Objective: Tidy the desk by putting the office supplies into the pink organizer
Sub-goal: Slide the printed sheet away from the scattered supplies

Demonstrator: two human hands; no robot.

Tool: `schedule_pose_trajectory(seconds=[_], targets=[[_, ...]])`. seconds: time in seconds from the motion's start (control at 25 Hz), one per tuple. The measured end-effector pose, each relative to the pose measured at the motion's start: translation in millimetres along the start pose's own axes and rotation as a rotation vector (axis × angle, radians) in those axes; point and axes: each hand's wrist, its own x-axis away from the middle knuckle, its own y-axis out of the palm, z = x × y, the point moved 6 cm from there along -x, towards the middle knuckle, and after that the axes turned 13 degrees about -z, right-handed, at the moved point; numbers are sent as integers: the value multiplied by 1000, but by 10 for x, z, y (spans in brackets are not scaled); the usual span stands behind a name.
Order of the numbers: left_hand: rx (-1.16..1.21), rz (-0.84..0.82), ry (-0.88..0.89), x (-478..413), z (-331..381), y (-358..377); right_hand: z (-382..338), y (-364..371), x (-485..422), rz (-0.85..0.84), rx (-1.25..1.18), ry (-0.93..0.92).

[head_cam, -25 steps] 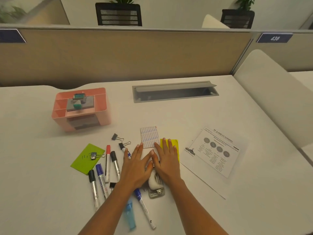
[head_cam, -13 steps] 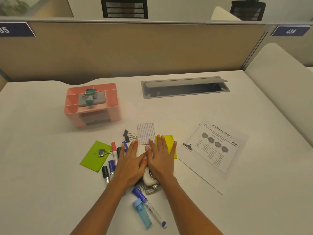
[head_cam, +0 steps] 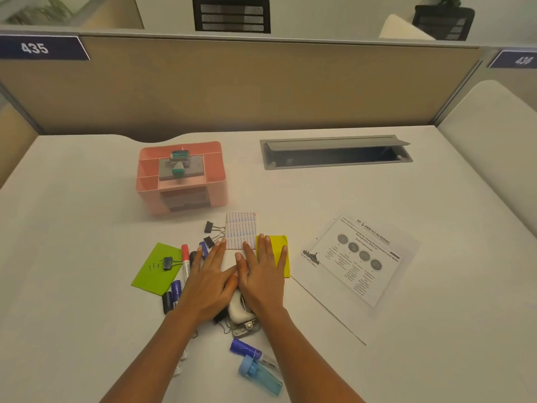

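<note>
Left hand: the left hand (head_cam: 207, 282) lay flat, fingers straight and gripping nothing, over the markers (head_cam: 185, 260).
Right hand: the right hand (head_cam: 263, 274) lay flat beside it with thumbs touching, fingers released, tips on the yellow pad (head_cam: 279, 242) and the label sheet (head_cam: 241, 228).
Change: over 1 s both hands stayed flat and together. The left had come to cover more of the markers, and nothing had been lifted.
Organizer: the pink organizer (head_cam: 145, 199) stood at the back left, well apart from the hands, with only a stamp (head_cam: 177, 168) and a grey block on top.
Supplies: 3 binder clips (head_cam: 213, 227), the green pad (head_cam: 154, 270), the white punch (head_cam: 239, 312) and the blue case (head_cam: 261, 375) lay loose on the desk.
Meaning: the tidying had probably not begun, and a first grasp was still to come.
</note>
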Motion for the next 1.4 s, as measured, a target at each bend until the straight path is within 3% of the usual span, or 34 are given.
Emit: schedule_pose_trajectory(seconds=[0.2, 0.44, 0.72, 0.96, 1.4], targets=[[-1, -50, 19, 37, -102, -7, -101, 25, 44, -17, -33, -45], [-59, -93, 51, -42, -71, -14, 537, -219, 225, 25, 12, 163], [-56, -100, 67, -62, -69, -7, 945, -374, 290, -38, 40, 121], [-25, -62, 69, -65, -65, -25, 306, -164, -10, -122, 69, -102], [-27, -51, 98, 48, -414, -104, -207, 218, 55, -119, 44, -60]])
